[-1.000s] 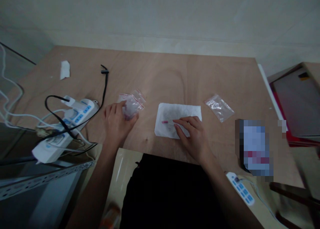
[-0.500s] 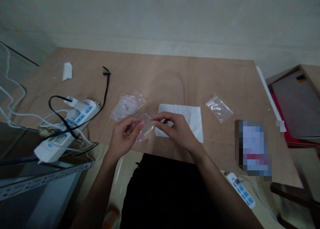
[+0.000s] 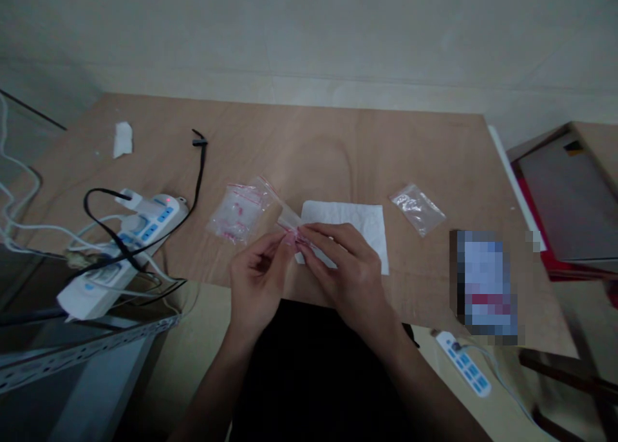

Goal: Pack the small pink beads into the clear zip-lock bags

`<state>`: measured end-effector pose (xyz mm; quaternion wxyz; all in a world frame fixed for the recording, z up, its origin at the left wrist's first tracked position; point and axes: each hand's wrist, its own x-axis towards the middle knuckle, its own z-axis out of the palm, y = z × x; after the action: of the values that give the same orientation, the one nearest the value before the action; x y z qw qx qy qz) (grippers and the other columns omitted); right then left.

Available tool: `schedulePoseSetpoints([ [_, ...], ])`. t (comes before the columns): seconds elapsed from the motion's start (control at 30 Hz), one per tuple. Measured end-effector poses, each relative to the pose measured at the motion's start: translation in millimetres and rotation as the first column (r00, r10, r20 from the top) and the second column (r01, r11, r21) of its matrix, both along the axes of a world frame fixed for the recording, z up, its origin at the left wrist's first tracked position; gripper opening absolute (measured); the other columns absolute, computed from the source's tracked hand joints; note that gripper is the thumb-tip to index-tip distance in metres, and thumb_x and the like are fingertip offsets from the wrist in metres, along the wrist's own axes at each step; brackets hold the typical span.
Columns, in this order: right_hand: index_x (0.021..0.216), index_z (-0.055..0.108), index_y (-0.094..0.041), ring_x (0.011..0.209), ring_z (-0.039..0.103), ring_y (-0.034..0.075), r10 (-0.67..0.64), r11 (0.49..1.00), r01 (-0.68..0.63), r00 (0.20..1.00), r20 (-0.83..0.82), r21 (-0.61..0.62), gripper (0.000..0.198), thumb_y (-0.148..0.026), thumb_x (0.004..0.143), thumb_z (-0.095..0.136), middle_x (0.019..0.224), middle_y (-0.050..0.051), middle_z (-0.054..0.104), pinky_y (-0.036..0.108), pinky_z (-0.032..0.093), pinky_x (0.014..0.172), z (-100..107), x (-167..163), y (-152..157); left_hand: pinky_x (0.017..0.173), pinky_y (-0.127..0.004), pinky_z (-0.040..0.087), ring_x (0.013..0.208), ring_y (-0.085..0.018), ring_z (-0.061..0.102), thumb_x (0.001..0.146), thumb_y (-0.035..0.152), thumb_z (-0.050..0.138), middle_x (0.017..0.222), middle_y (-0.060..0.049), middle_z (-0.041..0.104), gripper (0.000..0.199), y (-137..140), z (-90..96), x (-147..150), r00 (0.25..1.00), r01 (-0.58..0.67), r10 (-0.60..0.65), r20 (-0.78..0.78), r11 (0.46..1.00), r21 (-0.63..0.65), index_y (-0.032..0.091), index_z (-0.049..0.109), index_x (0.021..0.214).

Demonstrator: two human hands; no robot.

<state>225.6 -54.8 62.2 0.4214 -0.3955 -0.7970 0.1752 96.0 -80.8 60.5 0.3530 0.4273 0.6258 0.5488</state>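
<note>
Near the table's front edge, a small clear zip bag (image 3: pixel 290 219) with something pink in its lower part is pinched between both hands. My left hand (image 3: pixel 258 271) closes on its lower left side with thumb and fingertips. From the right, my right hand (image 3: pixel 345 262) grips the bag too, its fingers almost touching the left ones. Further left lie clear zip bags (image 3: pixel 236 213) with red seal lines and small pink bits inside. A white paper sheet (image 3: pixel 369 226) is partly covered by my right hand. The fingers hide much of the held bag.
Another clear plastic bag (image 3: pixel 418 209) lies right of the paper, with a blurred-out phone-like object (image 3: pixel 485 284) beyond it. At left, a white power strip (image 3: pixel 159 220) is tangled in cables. A second power strip (image 3: pixel 466 365) sits below the table edge.
Both hands have come closer together and now pinch lower on the small bag, whose top end points up and left. The view has shifted slightly.
</note>
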Motion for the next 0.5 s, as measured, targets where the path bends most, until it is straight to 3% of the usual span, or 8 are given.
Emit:
schedulePoseSetpoints([
  [0.1,0.110,0.070,-0.019,0.095,0.068,0.019,0.013,1.000,-0.013,1.000,-0.003,-0.007,0.021,-0.020,0.094,0.056,0.106,0.008,0.074,0.035,0.059,0.084,-2.2,2.0,-1.1,0.070,-0.029,0.058,0.072,-0.018,0.071,0.077,0.036,0.070,0.070,-0.001,0.074,0.016,2.2,-2.2,-3.2,0.994,0.012,-0.007,0.105,0.999,-0.045,0.020,0.072,0.076],
  [0.3,0.105,0.070,-0.015,0.086,0.070,0.018,0.047,0.997,-0.050,0.997,-0.066,-0.053,0.019,-0.017,0.095,0.054,0.098,0.008,0.076,0.032,0.060,0.080,-1.5,1.6,-6.2,0.063,-0.027,0.055,0.060,-0.014,0.064,0.075,0.036,0.074,0.059,0.001,0.066,0.019,3.4,-3.5,-6.4,0.985,0.073,-0.062,0.159,0.995,-0.069,0.020,0.067,0.067],
  [0.4,0.102,0.070,-0.017,0.078,0.071,0.016,0.044,0.993,-0.051,0.997,-0.060,-0.111,0.020,-0.019,0.096,0.052,0.088,0.005,0.076,0.030,0.060,0.076,-1.1,3.6,-6.9,0.063,-0.024,0.052,0.059,-0.011,0.059,0.081,0.032,0.068,0.062,0.003,0.062,0.018,2.3,0.8,-6.1,0.987,0.156,-0.155,0.036,0.987,-0.023,0.020,0.062,0.069],
  [0.5,0.097,0.070,-0.017,0.069,0.071,0.014,0.042,0.992,-0.042,0.999,-0.002,-0.119,0.021,-0.024,0.098,0.050,0.082,0.003,0.076,0.025,0.058,0.066,-3.4,7.6,-5.5,0.061,-0.023,0.047,0.064,-0.011,0.058,0.089,0.028,0.058,0.068,0.002,0.060,0.017,-1.1,5.9,-6.4,0.944,0.249,-0.250,-0.214,0.968,-0.032,0.020,0.058,0.074],
])
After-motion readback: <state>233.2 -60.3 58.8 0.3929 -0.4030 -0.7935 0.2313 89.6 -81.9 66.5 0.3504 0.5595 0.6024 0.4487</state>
